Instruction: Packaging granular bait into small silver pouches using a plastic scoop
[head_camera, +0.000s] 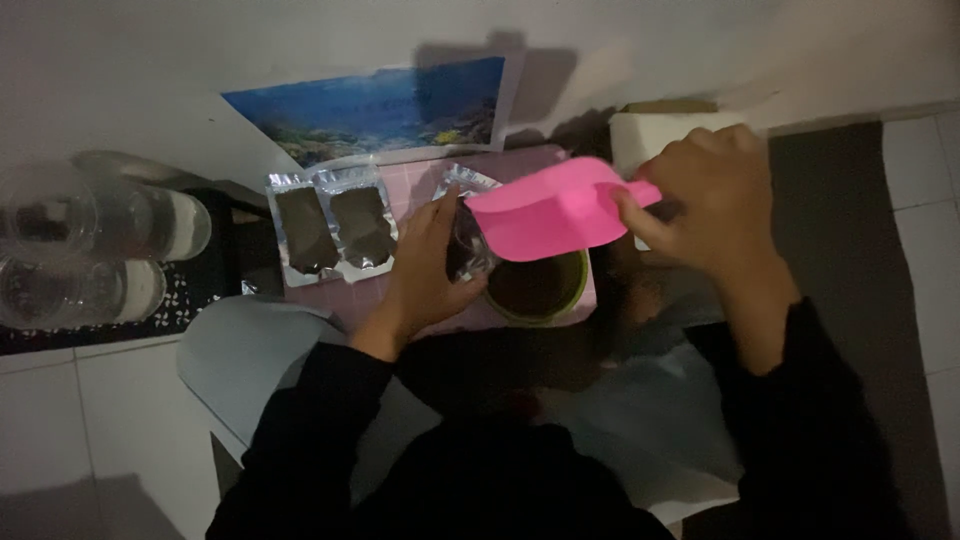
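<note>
My right hand (712, 200) grips the handle of a bright pink plastic scoop (545, 212), held tilted over a round green-rimmed bowl (574, 292) of dark brown powder. My left hand (432, 268) holds a clear plastic pouch (468, 238) upright with its mouth next to the scoop's front lip. Two filled clear pouches (332, 232) of the same dark powder lie flat side by side just left of my left hand, on a pink mat (410, 195).
A picture of a blue underwater scene (380, 108) lies behind the mat. Clear plastic jars (90, 250) lie at the far left on a dark patterned cloth. A pale box (650, 135) sits behind my right hand. White floor tiles surround the spot.
</note>
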